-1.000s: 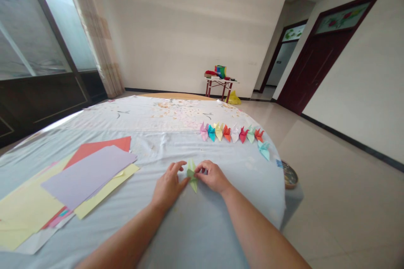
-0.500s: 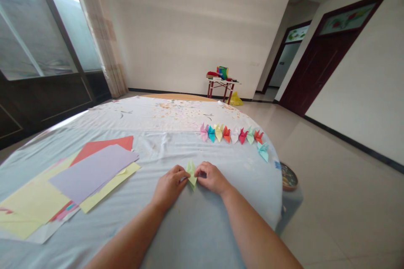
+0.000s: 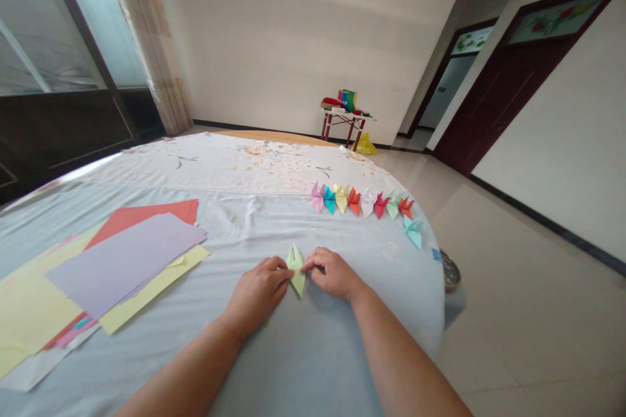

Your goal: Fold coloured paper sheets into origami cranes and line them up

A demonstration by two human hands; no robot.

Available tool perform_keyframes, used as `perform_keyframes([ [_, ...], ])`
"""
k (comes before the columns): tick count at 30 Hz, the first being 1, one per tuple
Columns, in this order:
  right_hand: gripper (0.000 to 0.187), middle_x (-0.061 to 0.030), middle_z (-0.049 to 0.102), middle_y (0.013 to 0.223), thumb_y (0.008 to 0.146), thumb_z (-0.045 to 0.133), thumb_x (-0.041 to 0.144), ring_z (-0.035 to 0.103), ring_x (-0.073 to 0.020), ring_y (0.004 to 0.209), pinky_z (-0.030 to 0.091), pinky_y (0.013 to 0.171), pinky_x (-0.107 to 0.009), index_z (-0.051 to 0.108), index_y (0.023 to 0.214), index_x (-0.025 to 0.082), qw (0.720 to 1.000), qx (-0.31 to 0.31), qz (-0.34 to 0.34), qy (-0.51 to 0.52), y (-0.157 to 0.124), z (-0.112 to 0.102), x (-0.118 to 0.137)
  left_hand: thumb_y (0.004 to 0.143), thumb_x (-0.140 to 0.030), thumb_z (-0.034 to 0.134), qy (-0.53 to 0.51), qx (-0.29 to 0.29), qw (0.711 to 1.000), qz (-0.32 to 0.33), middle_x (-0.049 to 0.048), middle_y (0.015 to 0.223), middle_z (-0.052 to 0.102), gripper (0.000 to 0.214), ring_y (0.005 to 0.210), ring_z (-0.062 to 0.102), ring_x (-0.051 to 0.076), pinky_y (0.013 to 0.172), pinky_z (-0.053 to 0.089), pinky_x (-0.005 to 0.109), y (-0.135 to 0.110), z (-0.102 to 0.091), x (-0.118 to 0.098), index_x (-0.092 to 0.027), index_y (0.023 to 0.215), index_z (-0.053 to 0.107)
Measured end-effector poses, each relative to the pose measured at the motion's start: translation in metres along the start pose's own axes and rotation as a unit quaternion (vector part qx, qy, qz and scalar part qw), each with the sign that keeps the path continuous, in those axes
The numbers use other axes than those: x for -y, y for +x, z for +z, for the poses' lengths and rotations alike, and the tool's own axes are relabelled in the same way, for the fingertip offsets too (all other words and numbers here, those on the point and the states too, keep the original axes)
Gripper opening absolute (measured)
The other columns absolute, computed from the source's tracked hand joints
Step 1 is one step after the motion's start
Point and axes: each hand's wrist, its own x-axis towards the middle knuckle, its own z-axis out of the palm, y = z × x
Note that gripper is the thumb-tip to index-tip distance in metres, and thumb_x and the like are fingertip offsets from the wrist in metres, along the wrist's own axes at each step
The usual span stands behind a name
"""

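A pale green folded paper (image 3: 298,279) lies near the middle of the table, long and pointed at its near end, with a slit at its far end. My left hand (image 3: 261,287) pinches its left edge between thumb and fingers. On the opposite edge, my right hand (image 3: 332,272) has its thumb and forefinger closed on the paper. Beyond my right hand, several folded paper cranes in many colours stand in a row, among them a red crane (image 3: 381,205). A light turquoise crane (image 3: 413,232) sits at the row's right end, closer to me.
Coloured sheets, with a lilac sheet (image 3: 127,260) on top, are spread on the left of the round cloth-covered table (image 3: 235,221). A round container (image 3: 450,272) is lower down, past the right edge. A small side table (image 3: 347,118) stands by the wall.
The green paper now looks flatter and wider between my fingers. Both hands stay at its sides. The view has shifted slightly.
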Motion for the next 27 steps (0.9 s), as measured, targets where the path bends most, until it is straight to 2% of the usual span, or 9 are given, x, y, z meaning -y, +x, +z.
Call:
perform_keyframes([
  [5,0.028,-0.0020,0.060,0.083,0.070,0.049,0.002,0.055,-0.0131,0.081,0.043,0.078,-0.025,0.069,0.081,0.019,1.000,0.006,0.020,0.001,0.002,-0.002,0.004,0.080,-0.017,0.038,0.041,0.026,0.999,0.007,0.0035,0.103,0.056,0.031,0.094,0.053,0.018,0.076,0.044,0.028,-0.002,-0.005,-0.007,-0.028,0.098,0.061],
  [9,0.025,-0.0026,0.059,0.085,0.074,0.053,0.009,0.053,-0.0134,0.081,0.042,0.077,-0.025,0.068,0.090,0.020,1.000,0.004,0.010,-0.012,0.001,-0.001,0.006,0.079,-0.013,0.038,0.085,0.043,0.995,0.023,0.0046,0.106,0.057,0.030,0.095,0.052,0.019,0.076,0.044,0.029,0.000,-0.007,-0.016,-0.024,0.096,0.060],
  [15,0.016,-0.0033,0.057,0.085,0.080,0.055,0.026,0.047,-0.0164,0.085,0.035,0.078,-0.031,0.070,0.088,0.025,0.991,0.014,-0.025,-0.129,0.000,0.000,0.010,0.077,-0.011,0.038,0.133,0.052,0.990,0.013,0.0070,0.099,0.061,0.033,0.089,0.053,0.022,0.076,0.044,0.035,-0.001,-0.001,-0.025,-0.021,0.102,0.057],
  [19,0.016,-0.0032,0.058,0.085,0.081,0.055,0.031,0.044,-0.0180,0.085,0.032,0.075,-0.032,0.070,0.086,0.028,0.984,0.014,-0.002,-0.175,-0.002,-0.003,0.012,0.078,-0.012,0.038,0.114,0.041,0.993,-0.009,0.0069,0.100,0.061,0.034,0.093,0.051,0.023,0.082,0.041,0.037,-0.005,0.001,-0.026,-0.022,0.104,0.058],
  [24,0.017,-0.0027,0.057,0.086,0.082,0.054,0.030,0.044,-0.0177,0.085,0.032,0.076,-0.031,0.070,0.089,0.031,0.988,0.019,0.004,-0.152,-0.004,-0.005,0.007,0.078,-0.015,0.039,0.069,0.024,0.997,-0.020,0.0057,0.105,0.059,0.038,0.099,0.049,0.021,0.086,0.037,0.034,-0.007,0.000,-0.026,-0.025,0.112,0.054],
  [27,0.017,-0.0025,0.057,0.085,0.081,0.054,0.029,0.045,-0.0173,0.084,0.033,0.076,-0.031,0.070,0.087,0.030,0.990,0.015,0.008,-0.138,-0.003,-0.005,0.004,0.077,-0.014,0.040,0.064,0.026,0.997,-0.024,0.0060,0.103,0.059,0.037,0.099,0.049,0.021,0.085,0.037,0.034,-0.006,0.000,-0.027,-0.024,0.109,0.055],
])
